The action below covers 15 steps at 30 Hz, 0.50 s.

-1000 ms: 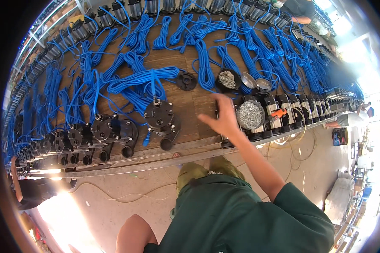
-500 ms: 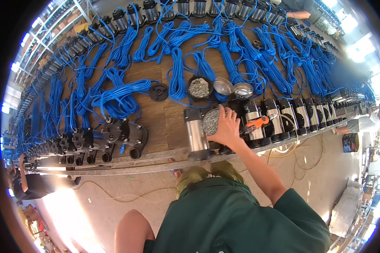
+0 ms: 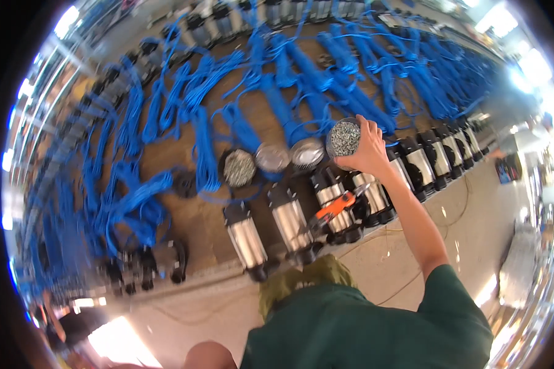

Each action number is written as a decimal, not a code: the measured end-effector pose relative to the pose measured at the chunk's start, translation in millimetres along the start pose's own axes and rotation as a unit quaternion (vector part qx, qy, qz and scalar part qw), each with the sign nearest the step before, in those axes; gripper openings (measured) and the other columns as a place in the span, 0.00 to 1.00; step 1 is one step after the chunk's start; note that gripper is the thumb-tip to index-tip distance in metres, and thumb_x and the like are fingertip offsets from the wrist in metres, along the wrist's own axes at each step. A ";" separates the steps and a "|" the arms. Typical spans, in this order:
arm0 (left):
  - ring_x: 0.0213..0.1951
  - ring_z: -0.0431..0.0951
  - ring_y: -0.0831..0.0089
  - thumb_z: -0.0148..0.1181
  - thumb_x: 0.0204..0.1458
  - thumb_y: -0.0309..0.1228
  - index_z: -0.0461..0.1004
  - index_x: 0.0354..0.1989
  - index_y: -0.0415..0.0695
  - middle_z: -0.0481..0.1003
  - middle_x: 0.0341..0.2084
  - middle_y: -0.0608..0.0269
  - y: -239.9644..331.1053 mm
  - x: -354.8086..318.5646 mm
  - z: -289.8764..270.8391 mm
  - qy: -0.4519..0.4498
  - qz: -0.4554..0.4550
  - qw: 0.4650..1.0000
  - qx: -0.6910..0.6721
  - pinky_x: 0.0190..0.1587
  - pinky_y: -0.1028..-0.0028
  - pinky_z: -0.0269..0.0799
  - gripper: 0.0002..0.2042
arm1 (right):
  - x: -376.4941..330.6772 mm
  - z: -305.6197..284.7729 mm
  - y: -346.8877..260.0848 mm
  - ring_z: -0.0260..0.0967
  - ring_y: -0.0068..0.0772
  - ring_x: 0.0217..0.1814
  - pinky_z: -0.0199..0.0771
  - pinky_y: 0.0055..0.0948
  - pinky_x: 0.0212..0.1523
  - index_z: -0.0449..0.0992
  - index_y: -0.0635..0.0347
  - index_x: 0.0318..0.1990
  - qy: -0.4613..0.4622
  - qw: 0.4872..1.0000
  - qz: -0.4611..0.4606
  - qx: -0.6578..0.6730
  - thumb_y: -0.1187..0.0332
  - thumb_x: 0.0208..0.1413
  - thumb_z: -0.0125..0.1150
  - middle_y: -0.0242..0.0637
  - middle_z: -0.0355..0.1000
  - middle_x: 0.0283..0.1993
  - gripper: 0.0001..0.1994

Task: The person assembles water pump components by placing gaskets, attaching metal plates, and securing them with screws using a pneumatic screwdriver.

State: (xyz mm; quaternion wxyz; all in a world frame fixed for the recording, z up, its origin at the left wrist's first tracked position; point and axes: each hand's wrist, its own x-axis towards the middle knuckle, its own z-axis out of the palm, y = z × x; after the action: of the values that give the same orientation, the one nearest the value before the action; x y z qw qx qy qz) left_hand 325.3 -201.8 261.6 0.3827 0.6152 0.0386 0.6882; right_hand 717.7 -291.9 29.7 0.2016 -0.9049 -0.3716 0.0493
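My right hand (image 3: 370, 150) grips the rim of a round bowl (image 3: 344, 138) filled with small grey metal pieces, too small to name. The bowl is tilted toward me above the right part of the bench, beyond a row of steel-bodied pumps (image 3: 289, 220). To its left stand two shiny metal dishes (image 3: 307, 153) and a dark bowl of similar small pieces (image 3: 239, 170). An orange power tool (image 3: 335, 209) rests across the pumps, nearer to me than the hand. My left hand is out of view; only some bare skin of that side shows at the lower edge.
Bundles of blue cable (image 3: 283, 111) cover much of the brown bench (image 3: 206, 240). More pumps line its far edge. Black pump parts (image 3: 144, 267) stand at the near left. A thin hose lies on the floor (image 3: 351, 270), and another person (image 3: 74, 326) is at the lower left.
My right hand has carried the bowl of metal pieces from beside the nearest pump rightward and away from me, past the metal dishes. The whole view has turned and shifted right.
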 end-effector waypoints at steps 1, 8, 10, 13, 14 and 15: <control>0.41 0.74 0.65 0.65 0.50 0.37 0.70 0.47 0.37 0.73 0.40 0.58 -40.7 -12.9 -17.6 -0.071 -0.033 0.985 0.155 0.43 0.73 0.69 0.20 | 19.8 -3.1 19.8 0.52 0.61 0.66 0.59 0.59 0.60 0.49 0.62 0.67 -0.005 0.999 0.028 -0.028 0.49 0.25 0.77 0.56 0.54 0.63 0.60; 0.68 0.47 0.40 0.78 0.28 0.44 0.43 0.71 0.45 0.46 0.69 0.41 -348.1 -157.2 -28.6 -0.541 -0.268 0.598 0.527 0.65 0.41 0.47 0.60 | 125.9 20.3 153.8 0.50 0.61 0.68 0.57 0.62 0.61 0.47 0.61 0.68 -0.009 0.982 0.127 -0.138 0.43 0.27 0.74 0.55 0.53 0.65 0.61; 0.68 0.46 0.39 0.78 0.27 0.44 0.43 0.71 0.47 0.43 0.69 0.41 -376.4 -161.3 -20.7 -0.544 -0.391 0.566 0.480 0.64 0.41 0.48 0.61 | 139.5 33.8 191.6 0.51 0.61 0.68 0.57 0.61 0.61 0.47 0.61 0.69 0.004 0.983 0.119 -0.138 0.41 0.27 0.73 0.55 0.54 0.64 0.61; 0.67 0.48 0.38 0.79 0.26 0.45 0.44 0.69 0.45 0.43 0.68 0.39 -374.5 -163.1 9.5 -0.548 -0.389 0.529 0.519 0.62 0.37 0.50 0.60 | 155.0 44.4 212.5 0.51 0.61 0.67 0.56 0.57 0.63 0.48 0.65 0.69 -0.024 0.979 0.149 -0.137 0.39 0.28 0.72 0.56 0.54 0.64 0.62; 0.66 0.48 0.37 0.79 0.25 0.45 0.44 0.68 0.44 0.45 0.67 0.38 -373.9 -170.1 7.4 -0.523 -0.384 0.539 0.537 0.61 0.36 0.50 0.60 | 157.6 47.7 210.9 0.51 0.61 0.67 0.56 0.57 0.63 0.48 0.66 0.68 -0.029 0.980 0.145 -0.129 0.39 0.29 0.72 0.56 0.54 0.64 0.62; 0.64 0.51 0.37 0.79 0.23 0.43 0.45 0.67 0.44 0.48 0.64 0.39 -381.1 -182.1 -3.3 -0.495 -0.360 0.556 0.563 0.60 0.35 0.51 0.60 | 158.0 47.1 203.6 0.51 0.61 0.67 0.56 0.55 0.63 0.48 0.68 0.68 -0.035 0.982 0.133 -0.126 0.38 0.29 0.73 0.56 0.54 0.65 0.62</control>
State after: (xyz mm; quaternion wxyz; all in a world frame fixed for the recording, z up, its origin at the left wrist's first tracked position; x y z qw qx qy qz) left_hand 496.0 -36.6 -87.7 0.1331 0.8840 0.4408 -0.0814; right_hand 952.9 -297.9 -85.5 0.0643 -0.9621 -0.2581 0.0599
